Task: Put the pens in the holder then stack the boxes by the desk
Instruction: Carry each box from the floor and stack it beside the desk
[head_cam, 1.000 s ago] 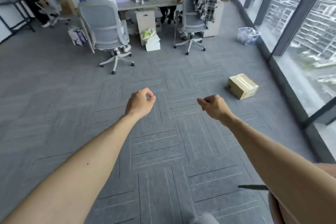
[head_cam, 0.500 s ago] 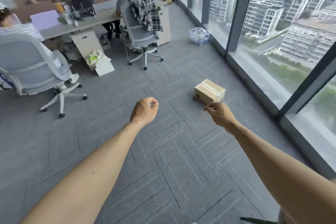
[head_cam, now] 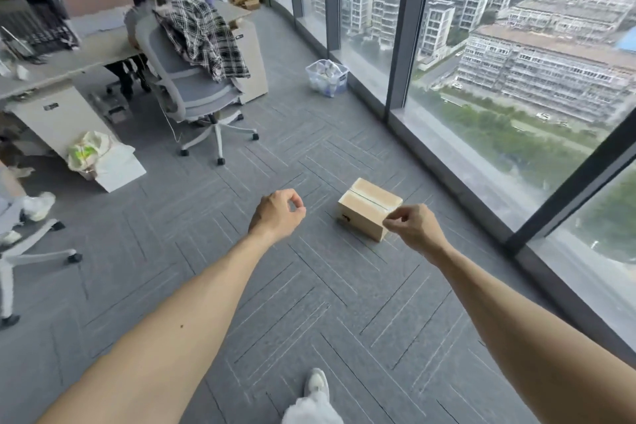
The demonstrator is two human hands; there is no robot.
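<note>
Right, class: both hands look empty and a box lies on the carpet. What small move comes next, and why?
Probably step closer and lower both hands to the cardboard box: it lies untouched beyond the left hand and right hand, which hold nothing.

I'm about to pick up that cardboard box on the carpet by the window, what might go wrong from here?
1. Both the left hand and right hand are curled; grabbing the cardboard box without opening them wide could let it slip or tip.
2. Its weight cannot be judged from here; a sudden lift may strain you.
3. The office chair has splayed wheeled legs that could trip you on the way to the desk.
</note>
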